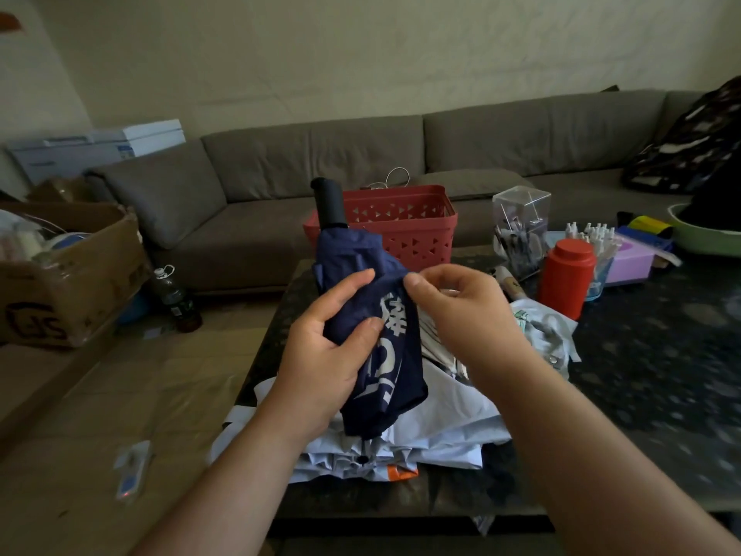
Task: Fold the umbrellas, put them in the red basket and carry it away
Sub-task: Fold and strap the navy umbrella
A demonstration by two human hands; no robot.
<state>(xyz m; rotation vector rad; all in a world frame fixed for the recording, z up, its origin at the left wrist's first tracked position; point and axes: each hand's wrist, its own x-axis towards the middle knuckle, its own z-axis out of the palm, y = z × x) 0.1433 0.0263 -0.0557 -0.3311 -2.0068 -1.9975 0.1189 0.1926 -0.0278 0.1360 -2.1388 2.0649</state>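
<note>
left hand wraps fingers round navy umbrella, held above table near edge | right hand pinches its canopy fold | white umbrella beneath, partly hidden | red basket at far edge, inside unseen

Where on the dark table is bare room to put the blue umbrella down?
Bare table lies right of the right hand, in front of the red bottle. The near left part is crowded with pale umbrellas; the far right edge holds boxes and bottles beside the red basket.
</note>
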